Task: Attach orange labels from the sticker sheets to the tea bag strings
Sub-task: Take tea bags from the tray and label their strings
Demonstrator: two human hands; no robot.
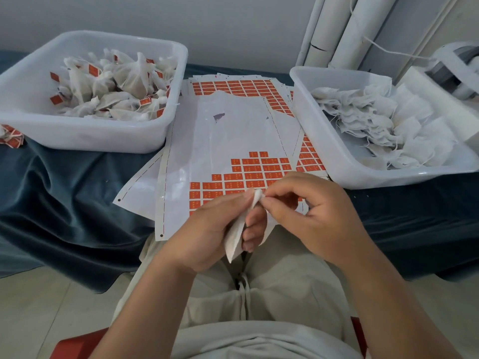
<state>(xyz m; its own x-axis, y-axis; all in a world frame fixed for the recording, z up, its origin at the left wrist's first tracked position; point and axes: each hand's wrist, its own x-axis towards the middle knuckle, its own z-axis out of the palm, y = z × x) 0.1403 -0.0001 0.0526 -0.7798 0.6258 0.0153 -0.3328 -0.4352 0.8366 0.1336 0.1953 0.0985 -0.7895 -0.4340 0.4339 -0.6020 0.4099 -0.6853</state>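
Presently one bag (234,234) is in work, held over the lap just in front of the near edge of the top sheet (197,151). The left hand (207,229) has its fingers curled round the bag's body, thumb up at the gathered neck. The right hand (311,211) pinches that neck between thumb and forefinger, its other fingers loosely curled. Whether a string or a label lies inside the pinch cannot be told.

Assessment: the step appears to be freeing the string at the neck before labelling. Recommended practice is a low, steady left grip, with the string drawn clear of the mesh. The label should be folded evenly so its halves meet square and trap no fabric.

Count:
- Bag in hand: one.
- Tubs: two. The left tub (77,136) holds labelled bags and the right tub (337,161) holds plain ones. Both heaps are too tangled to number.
- Sheets: at least three, overlapping; exact figure not determinable.
- Labels (259,169): several part-used rows on the top sheet, too small to count reliably.
- Orange scraps (10,137): one small pile on the cloth (64,190), far left.
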